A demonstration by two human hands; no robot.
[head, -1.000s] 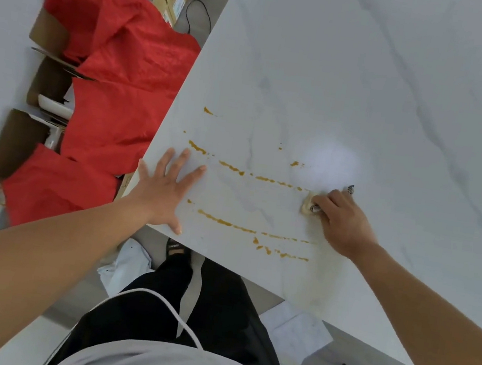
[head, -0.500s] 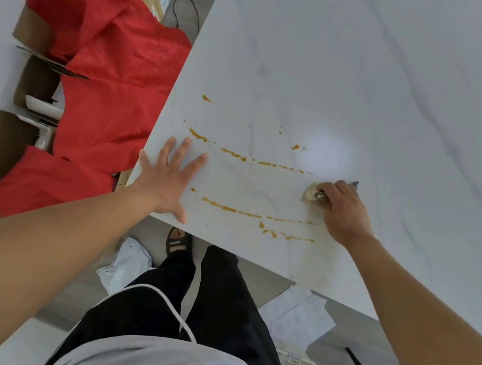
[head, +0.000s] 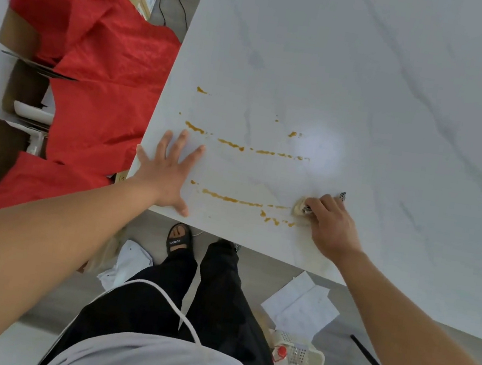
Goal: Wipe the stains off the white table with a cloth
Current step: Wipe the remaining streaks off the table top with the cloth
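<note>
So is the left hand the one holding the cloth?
No, the left hand lies flat with fingers spread on the white table, while the right hand grips the cloth.

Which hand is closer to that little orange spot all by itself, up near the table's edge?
Left. The left hand lies flat just short of the spot; the right hand grips the cloth farther off, to the spot's right.

Storeroom — cardboard boxes (head: 21, 34), red cloth (head: 105, 74)
</note>
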